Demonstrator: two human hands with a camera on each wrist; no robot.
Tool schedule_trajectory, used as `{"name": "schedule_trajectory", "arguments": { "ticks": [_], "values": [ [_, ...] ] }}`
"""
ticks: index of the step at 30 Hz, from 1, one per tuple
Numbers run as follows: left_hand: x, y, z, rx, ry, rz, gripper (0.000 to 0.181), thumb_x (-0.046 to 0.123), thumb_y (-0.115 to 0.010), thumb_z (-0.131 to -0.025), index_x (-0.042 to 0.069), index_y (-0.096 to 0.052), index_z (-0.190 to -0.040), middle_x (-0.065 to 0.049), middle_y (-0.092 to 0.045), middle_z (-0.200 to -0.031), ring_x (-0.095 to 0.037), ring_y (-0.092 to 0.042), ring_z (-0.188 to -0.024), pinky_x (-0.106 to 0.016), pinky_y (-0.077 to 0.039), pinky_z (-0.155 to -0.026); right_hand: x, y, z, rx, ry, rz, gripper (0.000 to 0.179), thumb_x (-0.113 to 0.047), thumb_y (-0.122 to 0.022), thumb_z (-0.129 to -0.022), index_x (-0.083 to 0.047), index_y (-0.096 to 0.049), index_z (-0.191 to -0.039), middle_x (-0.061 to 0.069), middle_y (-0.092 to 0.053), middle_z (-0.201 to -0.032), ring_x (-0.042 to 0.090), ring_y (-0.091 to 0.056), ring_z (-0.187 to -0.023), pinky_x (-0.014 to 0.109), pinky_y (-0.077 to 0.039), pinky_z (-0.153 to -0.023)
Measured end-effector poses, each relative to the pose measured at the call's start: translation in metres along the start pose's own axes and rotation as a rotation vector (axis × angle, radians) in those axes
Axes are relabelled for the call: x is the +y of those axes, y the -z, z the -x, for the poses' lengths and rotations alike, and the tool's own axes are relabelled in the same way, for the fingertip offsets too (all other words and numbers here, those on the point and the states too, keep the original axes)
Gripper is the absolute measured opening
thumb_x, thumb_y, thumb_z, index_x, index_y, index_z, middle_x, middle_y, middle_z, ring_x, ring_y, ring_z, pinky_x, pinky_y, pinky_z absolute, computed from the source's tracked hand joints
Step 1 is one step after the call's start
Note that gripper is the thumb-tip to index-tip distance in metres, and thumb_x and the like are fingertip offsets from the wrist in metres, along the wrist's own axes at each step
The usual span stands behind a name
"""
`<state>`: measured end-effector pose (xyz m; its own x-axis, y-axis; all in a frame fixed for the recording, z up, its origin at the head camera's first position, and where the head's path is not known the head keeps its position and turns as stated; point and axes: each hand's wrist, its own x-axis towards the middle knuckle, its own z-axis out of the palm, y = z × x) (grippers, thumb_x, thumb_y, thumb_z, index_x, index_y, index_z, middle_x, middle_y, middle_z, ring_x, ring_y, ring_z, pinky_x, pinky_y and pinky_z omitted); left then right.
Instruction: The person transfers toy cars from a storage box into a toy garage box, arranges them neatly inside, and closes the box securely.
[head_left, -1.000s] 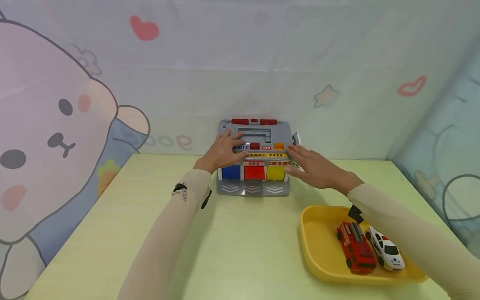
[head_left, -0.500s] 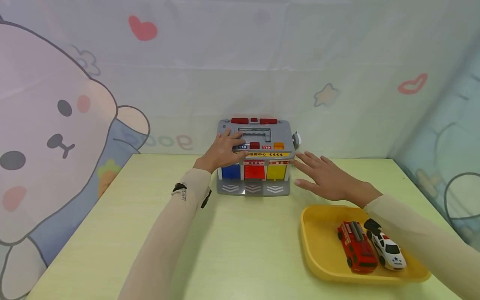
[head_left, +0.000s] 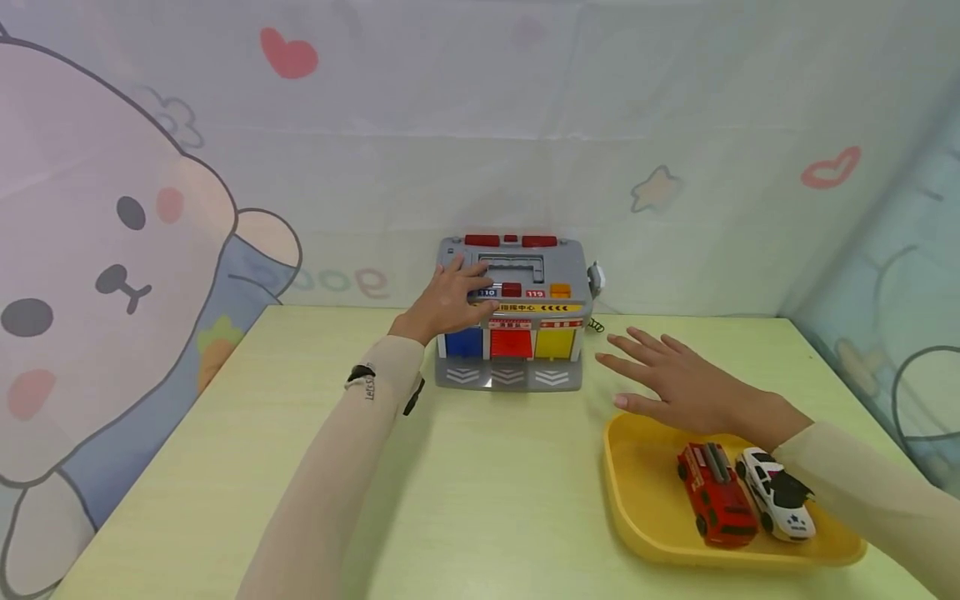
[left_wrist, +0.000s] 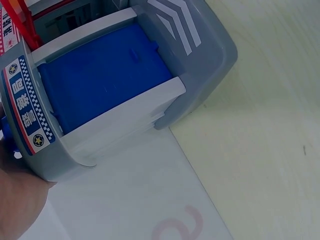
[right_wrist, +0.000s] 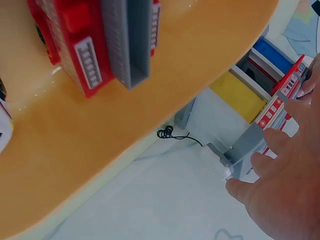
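Fingers of left hand spread, unclenched, on the roof of grey toy station. Station upright at the far edge of surface, near its middle. Blue door and yellow door down, red door swung outward over a dark bay; white chevrons on ramp, red lights at roof's rear. Right hand released, fingers splayed near far rim of yellow tray. Tray near surface's right edge; red truck, white police car inside.
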<state>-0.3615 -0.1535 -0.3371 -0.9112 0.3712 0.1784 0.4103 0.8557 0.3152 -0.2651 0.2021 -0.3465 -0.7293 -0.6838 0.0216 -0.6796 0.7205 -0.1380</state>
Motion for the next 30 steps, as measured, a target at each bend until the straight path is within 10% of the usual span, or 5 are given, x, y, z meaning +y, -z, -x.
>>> {"name": "schedule_trajectory", "arguments": {
  "ticks": [30],
  "values": [
    [0.001,0.003,0.002,-0.005,0.017,-0.008,0.055,0.044,-0.056,-0.098,0.015,-0.055,-0.145,-0.005,-0.033,-0.164,-0.033,-0.006,-0.157,-0.057,-0.002,-0.125,-0.005,-0.023,0.067,-0.045,0.141,0.116,0.058,-0.061,-0.056,-0.094,-0.034,-0.053,-0.145,0.003,-0.04,-0.16,0.036,-0.037,-0.146,0.056,-0.038,-0.111]
  ]
}}
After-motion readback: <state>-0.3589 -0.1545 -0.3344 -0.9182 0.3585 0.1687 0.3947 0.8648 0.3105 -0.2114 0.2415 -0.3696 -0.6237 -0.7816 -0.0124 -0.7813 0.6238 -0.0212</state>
